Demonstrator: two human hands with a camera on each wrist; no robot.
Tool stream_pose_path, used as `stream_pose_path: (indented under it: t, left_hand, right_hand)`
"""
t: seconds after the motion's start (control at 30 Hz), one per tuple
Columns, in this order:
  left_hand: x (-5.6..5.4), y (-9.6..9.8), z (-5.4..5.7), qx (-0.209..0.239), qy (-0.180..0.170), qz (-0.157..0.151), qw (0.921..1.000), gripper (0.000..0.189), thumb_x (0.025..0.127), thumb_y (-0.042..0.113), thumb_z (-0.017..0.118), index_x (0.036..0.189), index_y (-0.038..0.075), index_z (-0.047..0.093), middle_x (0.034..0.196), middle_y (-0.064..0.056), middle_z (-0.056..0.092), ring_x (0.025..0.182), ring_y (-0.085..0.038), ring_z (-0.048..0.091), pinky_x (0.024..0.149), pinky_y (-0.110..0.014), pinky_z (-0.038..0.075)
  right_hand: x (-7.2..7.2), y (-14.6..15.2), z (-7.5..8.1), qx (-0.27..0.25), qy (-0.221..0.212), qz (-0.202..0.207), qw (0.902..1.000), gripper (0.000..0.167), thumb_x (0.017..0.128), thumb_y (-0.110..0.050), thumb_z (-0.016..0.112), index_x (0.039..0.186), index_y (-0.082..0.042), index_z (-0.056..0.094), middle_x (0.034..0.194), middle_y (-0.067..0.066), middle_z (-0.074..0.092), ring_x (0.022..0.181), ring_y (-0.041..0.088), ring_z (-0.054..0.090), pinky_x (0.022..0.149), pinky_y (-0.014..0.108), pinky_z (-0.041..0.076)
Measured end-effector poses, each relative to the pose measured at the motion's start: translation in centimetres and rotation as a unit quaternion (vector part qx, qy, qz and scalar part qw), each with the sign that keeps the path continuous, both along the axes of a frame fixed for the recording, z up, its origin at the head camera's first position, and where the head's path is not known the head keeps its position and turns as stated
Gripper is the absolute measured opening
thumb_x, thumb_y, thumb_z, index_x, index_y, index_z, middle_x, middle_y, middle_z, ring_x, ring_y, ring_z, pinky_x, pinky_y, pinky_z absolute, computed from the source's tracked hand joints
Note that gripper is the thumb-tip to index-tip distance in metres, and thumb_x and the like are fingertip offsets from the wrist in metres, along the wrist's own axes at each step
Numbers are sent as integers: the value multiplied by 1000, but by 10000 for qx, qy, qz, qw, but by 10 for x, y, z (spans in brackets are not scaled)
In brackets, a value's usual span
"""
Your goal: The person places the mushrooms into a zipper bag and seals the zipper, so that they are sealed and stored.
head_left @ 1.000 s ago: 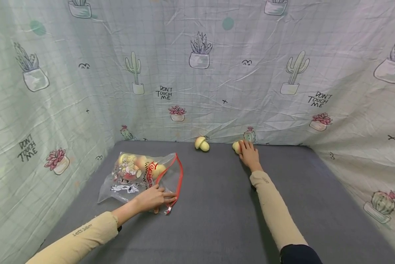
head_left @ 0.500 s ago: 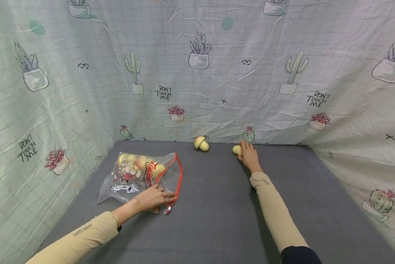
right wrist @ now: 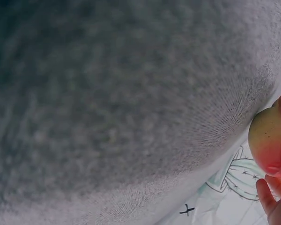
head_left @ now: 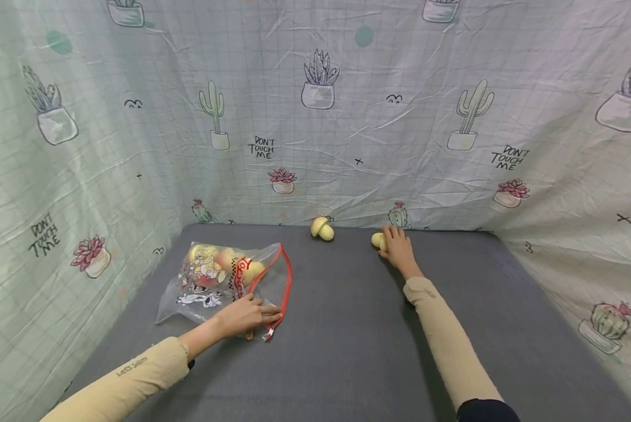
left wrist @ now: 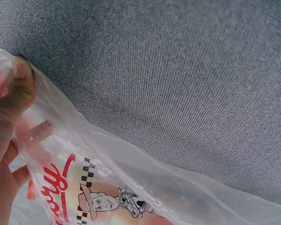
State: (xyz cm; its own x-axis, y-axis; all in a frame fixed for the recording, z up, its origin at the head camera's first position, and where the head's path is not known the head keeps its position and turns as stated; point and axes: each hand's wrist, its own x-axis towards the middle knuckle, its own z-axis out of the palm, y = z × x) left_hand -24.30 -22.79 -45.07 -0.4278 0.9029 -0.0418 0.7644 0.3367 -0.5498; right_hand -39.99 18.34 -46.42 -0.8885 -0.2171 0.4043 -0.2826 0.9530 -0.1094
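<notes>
My left hand [head_left: 243, 317] holds the mouth of a clear plastic zip bag [head_left: 175, 302] with a red edge and cartoon print. The left wrist view shows the thumb [left wrist: 21, 75] on one side of the bag's film and fingers showing through it. Yellow and reddish round things [head_left: 226, 258] lie inside the bag. At the table's back edge my right hand [head_left: 400, 251] has its fingers around a yellow and red, mushroom-like piece [right wrist: 269, 138], partly hidden by the fingers. Left of that hand lies a pale yellow mushroom [head_left: 323, 229], apart from it.
The grey cloth-covered table [head_left: 336, 351] ends against a hanging curtain [head_left: 347, 146] printed with cacti at the back. Curtain sides also rise at the left and right. The red zipper's pull [head_left: 269, 334] lies at the bag's near corner.
The piece under my right hand has turned slightly, and its red patch no longer shows in the head view. The right forearm has shifted a little to the right. The left hand stays put.
</notes>
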Motion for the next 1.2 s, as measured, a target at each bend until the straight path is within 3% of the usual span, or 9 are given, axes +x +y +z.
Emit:
stream_pose_path:
  t: [0.3, 0.47, 0.63, 0.77, 1.07, 1.2]
  left_hand:
    - [-1, 0, -1, -36, 40, 3, 10000, 79, 51, 45, 69, 126, 30, 50, 126, 16, 52, 75, -11, 55, 63, -25, 38]
    - [-1, 0, -1, -39, 32, -2, 10000, 79, 52, 45, 68, 127, 30, 50, 126, 16, 52, 76, -11, 55, 64, -25, 39]
    - [-1, 0, 0, 39, 79, -86, 9999, 78, 51, 44, 69, 125, 29, 52, 125, 16, 53, 73, -11, 54, 62, -24, 37]
    - [-1, 0, 0, 105, 73, -143, 9998, 77, 51, 42, 68, 125, 29, 52, 124, 15, 54, 73, -11, 55, 61, -24, 37]
    - [-1, -2, -1, 60, 5, -44, 10000, 78, 51, 42, 68, 126, 29, 51, 125, 15, 53, 74, -11, 54, 62, -24, 37]
    - [-1, -2, -1, 77, -2, -43, 10000, 78, 51, 42, 69, 126, 29, 51, 125, 15, 53, 73, -11, 54, 61, -24, 36]
  right_hand:
    - [5, 0, 2, 208, -44, 8, 9998, 67, 73, -22, 70, 128, -10, 34, 116, 29, 34, 98, 45, 40, 74, 51, 42]
    - [10, 3, 6, 237, -242, 31, 9994, 69, 73, -24, 69, 132, -17, 36, 113, 30, 31, 94, 44, 39, 66, 48, 43]
    - [13, 7, 9, 335, -503, -29, 9982, 67, 73, -31, 67, 134, -26, 39, 118, 30, 28, 85, 40, 41, 55, 42, 42]
    - [15, 7, 11, 360, -599, -67, 9975, 63, 74, -34, 66, 131, -25, 43, 122, 32, 27, 83, 42, 43, 57, 45, 43]
    - [21, 4, 17, 632, -696, 87, 9955, 60, 76, -36, 61, 132, -23, 41, 110, 18, 45, 79, 40, 45, 52, 44, 41]
    - [23, 1, 19, 746, -616, 102, 9953, 61, 76, -37, 61, 132, -24, 40, 108, 15, 51, 84, 41, 47, 57, 49, 42]
